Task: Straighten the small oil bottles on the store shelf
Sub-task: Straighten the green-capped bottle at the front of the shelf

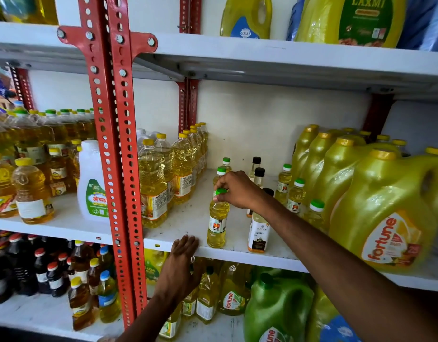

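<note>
A small green-capped oil bottle [217, 222] stands upright near the front edge of the white middle shelf [188, 213]. My right hand [237, 190] grips its neck and cap from above. Behind it stand two more small green-capped bottles [221, 172]. A white-labelled coconut oil bottle [258, 233] with black-capped ones behind [258, 175] forms a second row. Another row of small green-capped bottles [296, 193] runs along the right. My left hand [182, 262] rests flat on the shelf's front lip, fingers over the edge.
Large yellow Fortune jugs [390, 213] crowd the right of the shelf. Tall yellow-capped oil bottles [152, 183] stand at its left, beside a red perforated upright [114, 144]. A white jug [92, 183] and more bottles fill the left bay. Shelves above and below hold oil containers.
</note>
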### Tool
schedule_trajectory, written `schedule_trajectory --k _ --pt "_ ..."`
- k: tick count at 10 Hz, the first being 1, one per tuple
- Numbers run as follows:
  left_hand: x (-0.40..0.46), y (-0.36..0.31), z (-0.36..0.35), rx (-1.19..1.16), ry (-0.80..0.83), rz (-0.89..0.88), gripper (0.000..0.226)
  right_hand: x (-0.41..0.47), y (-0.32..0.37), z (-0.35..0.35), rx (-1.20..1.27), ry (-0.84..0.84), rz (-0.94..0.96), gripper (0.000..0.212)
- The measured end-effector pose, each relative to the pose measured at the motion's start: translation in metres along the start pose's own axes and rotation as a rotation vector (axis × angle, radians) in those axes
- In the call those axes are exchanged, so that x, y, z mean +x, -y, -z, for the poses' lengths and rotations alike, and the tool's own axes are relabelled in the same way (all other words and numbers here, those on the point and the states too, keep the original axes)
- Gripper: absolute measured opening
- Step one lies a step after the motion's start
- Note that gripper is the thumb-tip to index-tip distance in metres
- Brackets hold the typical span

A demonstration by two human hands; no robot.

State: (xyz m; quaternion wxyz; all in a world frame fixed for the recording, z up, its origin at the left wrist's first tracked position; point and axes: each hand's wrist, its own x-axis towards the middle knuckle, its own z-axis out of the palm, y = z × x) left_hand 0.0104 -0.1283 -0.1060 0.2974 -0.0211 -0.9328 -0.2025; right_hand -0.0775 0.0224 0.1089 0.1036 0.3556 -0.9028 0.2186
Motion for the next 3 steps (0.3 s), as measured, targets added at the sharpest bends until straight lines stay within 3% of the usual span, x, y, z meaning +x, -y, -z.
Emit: schedule_trajectory --k 3 --pt "0.0028 -0.006 0.0094 0.01 0.027 0.006 0.068 -0.0031 0.0029 -0.0019 0.002 0.02 -0.031 0.049"
